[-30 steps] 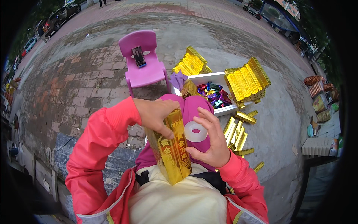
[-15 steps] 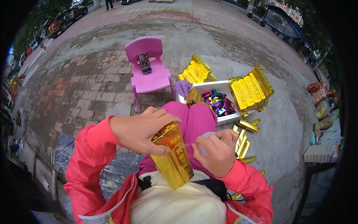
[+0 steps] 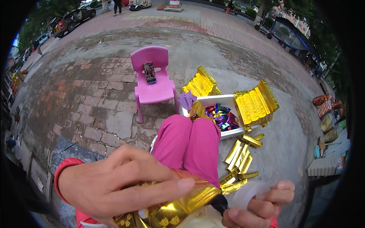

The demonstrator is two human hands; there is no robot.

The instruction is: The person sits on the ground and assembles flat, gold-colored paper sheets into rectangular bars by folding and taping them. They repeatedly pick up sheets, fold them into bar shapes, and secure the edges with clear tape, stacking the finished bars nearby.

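Nearest, the left hand (image 3: 129,186) reaches across the shiny gold, red-patterned rectangular box (image 3: 195,199), which is tilted low over the lap; its fingers are closed over the box, though the thumb is hard to make out. Just right of it, the right hand (image 3: 266,203) has its fingers curled around a translucent white ring-shaped roll of tape (image 3: 242,195), apart from the box. Whether a strip runs between them cannot be told.

Handling both well calls for a firm but light left hold, since the thin foil face could dent, with the fingertips off the edge being worked. The roll is best kept square to that edge, so that tape would come off flat rather than twisted.

Beyond are the magenta trouser legs (image 3: 190,146), a soft, sloping support. To their right, loose gold foil bars (image 3: 237,155) lie on the grey concrete, so a wide or low sweep of the right hand could catch them. Past the knees, the raised rim of the white open box (image 3: 234,133) of colourful wrapped pieces (image 3: 222,117) limits forward reach. The pink plastic chair (image 3: 156,93) stands farther ahead; left of the knees, the brick paving (image 3: 91,100) offers more elbow room.
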